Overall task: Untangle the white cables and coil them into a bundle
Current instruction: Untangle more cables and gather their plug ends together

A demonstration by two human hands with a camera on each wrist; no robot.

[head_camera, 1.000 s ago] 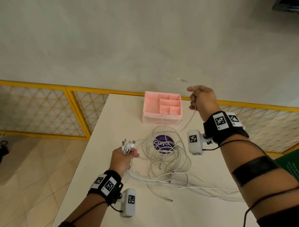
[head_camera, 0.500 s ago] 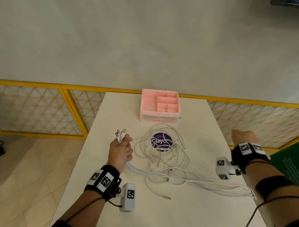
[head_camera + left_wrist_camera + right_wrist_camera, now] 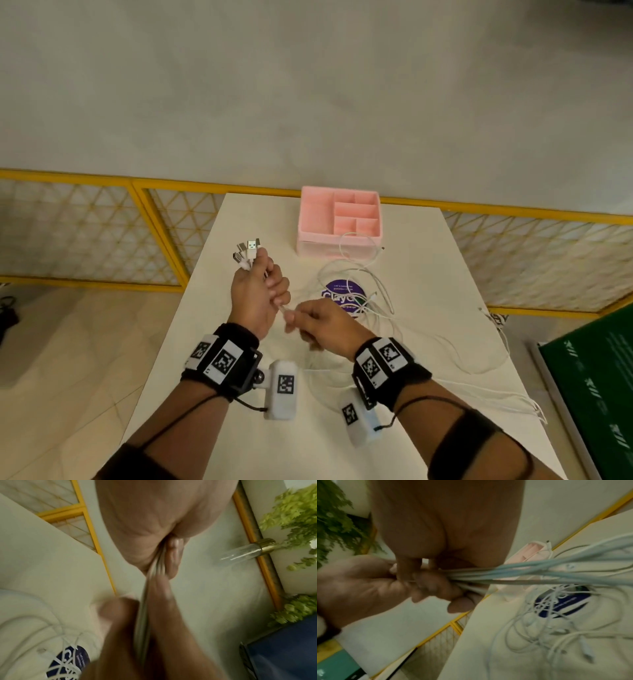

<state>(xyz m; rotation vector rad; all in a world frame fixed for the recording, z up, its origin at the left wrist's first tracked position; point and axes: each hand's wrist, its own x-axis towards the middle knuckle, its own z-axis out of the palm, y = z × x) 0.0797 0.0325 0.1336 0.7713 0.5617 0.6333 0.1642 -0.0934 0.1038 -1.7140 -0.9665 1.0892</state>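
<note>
Right now the left hand [image 3: 257, 298] is gripping the white cables [image 3: 359, 301] in a curled fist above the table [image 3: 428, 274], their plug ends [image 3: 247, 255] sticking out from the top of the fist. Just beside it the right hand [image 3: 323, 325] is pinching the same strands between thumb and curled fingers [image 3: 435, 584] — the two hands are nearly touching. Most of the cable length is lying in loose tangled loops on the table, crossing a round purple sticker [image 3: 342, 297], with one loop hanging over the front edge of the pink divided box [image 3: 339, 219] and a few strands trailing off toward the right edge.
</note>
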